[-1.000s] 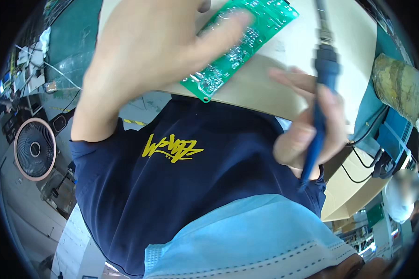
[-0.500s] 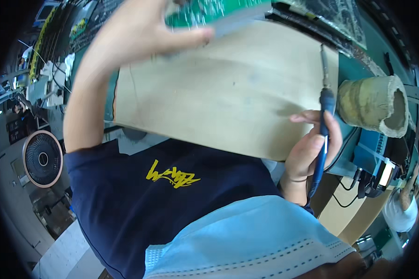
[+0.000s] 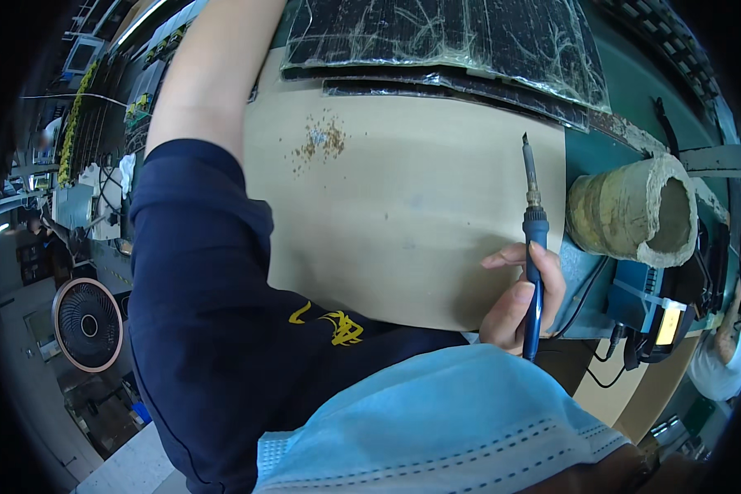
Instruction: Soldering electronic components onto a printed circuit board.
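My right hand [image 3: 519,300] is shut on a blue-handled soldering iron [image 3: 535,239] at the right edge of a beige work board [image 3: 403,214]. The iron's metal tip points away from me, over the board. My left forearm [image 3: 206,74], in a dark blue sleeve, reaches far forward along the board's left side. It leaves the picture at the top, so the left hand is hidden. A patch of small brown crumbs [image 3: 321,140] lies on the board near that arm.
Black, scratched mats [image 3: 453,41] overlap the board's far edge. A crusted yellowish cylinder [image 3: 626,210] lies right of the iron, with a blue soldering station [image 3: 650,305] and cables below it. A round fan [image 3: 86,325] stands at the left. Another person [image 3: 720,354] is at the right rim.
My left hand, which held a green circuit board, has stretched forward and gone out of view at the top, the board with it. The right hand with the iron has stayed at the board's right edge.
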### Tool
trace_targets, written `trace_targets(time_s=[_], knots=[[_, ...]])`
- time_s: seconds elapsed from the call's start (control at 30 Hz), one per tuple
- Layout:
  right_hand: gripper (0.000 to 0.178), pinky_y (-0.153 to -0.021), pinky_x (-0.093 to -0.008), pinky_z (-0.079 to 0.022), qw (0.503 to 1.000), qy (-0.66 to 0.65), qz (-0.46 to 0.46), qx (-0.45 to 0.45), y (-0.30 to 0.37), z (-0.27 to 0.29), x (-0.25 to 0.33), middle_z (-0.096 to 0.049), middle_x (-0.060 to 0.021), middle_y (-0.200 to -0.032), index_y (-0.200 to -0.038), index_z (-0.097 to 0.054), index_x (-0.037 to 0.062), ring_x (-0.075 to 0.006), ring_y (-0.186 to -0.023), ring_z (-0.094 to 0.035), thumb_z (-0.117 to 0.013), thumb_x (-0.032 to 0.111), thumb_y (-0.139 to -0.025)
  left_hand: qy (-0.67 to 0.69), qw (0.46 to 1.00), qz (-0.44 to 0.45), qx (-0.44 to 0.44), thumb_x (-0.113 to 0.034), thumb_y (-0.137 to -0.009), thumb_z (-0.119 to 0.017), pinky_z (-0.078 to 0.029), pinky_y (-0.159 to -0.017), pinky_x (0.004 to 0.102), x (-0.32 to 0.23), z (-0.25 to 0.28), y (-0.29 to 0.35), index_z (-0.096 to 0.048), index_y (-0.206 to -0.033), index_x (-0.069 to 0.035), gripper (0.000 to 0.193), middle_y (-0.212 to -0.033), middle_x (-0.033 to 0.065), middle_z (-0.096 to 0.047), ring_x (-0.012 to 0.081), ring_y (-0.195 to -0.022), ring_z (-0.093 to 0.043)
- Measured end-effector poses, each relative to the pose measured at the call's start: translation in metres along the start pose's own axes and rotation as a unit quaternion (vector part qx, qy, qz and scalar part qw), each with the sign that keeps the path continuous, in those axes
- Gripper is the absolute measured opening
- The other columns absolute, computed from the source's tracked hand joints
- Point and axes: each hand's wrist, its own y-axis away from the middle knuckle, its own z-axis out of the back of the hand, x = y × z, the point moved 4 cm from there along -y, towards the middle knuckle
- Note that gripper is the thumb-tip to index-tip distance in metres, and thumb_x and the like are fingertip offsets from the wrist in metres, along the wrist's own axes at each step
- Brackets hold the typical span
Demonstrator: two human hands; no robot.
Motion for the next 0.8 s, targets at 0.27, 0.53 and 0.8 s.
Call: trace_targets(time_s=[0.27,0.53,0.8], knots=[[0.042,-0.07,-0.034,-0.048,0.999,0.033,-0.042,-0.011,0.003,0.005,-0.008,-0.062,-0.0168,-0.088,-0.129,-0.047,-0.0024,-0.0226,-0.074,-0.06,-0.045,0.031,-0.103,-0.058,0.99,0.092,-0.085,-0.013,-0.088,-0.053,-0.051,-0.091,0.0434,0.024,0.007,-0.003,-0.075,-0.107,-0.015,0.029,-0.109,0.0205,-0.07,0.0349,-0.104,-0.066],[0.045,-0.072,-0.0375,-0.05,0.998,-0.011,-0.032,0.046,0.007,-0.008,0.002,-0.059,-0.0167,-0.092,-0.134,-0.045,0.0019,-0.0245,-0.078,-0.059,-0.042,0.035,-0.104,-0.08,0.92,0.383,-0.04,-0.025,-0.087,-0.062,-0.054,-0.081,0.0448,0.183,0.028,0.138,-0.073,-0.096,0.003,0.032,-0.099,0.027,-0.07,0.0375,-0.094,-0.07],[0.043,-0.073,-0.0363,-0.049,0.995,0.013,-0.097,0.008,0.007,-0.013,-0.01,-0.058,-0.0161,-0.09,-0.131,-0.047,-0.0008,-0.0234,-0.076,-0.06,-0.043,0.032,-0.104,-0.135,0.909,0.392,0.05,-0.064,-0.08,-0.069,-0.051,-0.097,0.0382,0.114,-0.034,0.101,-0.072,-0.111,-0.003,0.068,-0.12,0.0169,-0.069,0.0295,-0.116,-0.064]])
